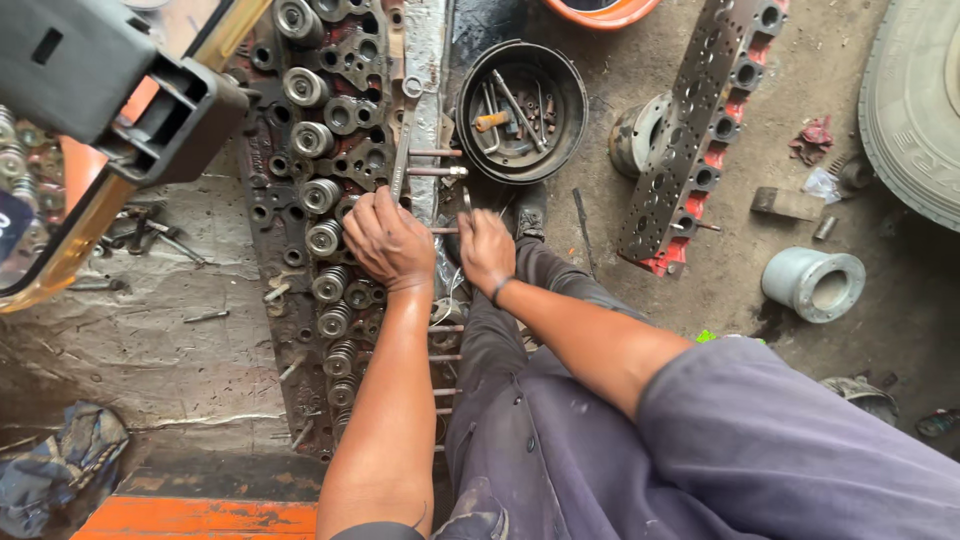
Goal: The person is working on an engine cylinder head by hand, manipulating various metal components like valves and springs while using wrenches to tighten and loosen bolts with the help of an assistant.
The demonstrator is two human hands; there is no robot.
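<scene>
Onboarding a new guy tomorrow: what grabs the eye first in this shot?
First the long, greasy cylinder head running up the middle-left, lined with coiled valve springs, with the left hand and right hand pressed at its right edge. Just above them a round black pan holds loose tools and bolts. To the right a second, red-edged cylinder head lies at a slant on the dirt floor, beside a pale metal sleeve.

1 head view, steeply downward, close over hands point(430, 245)
</scene>
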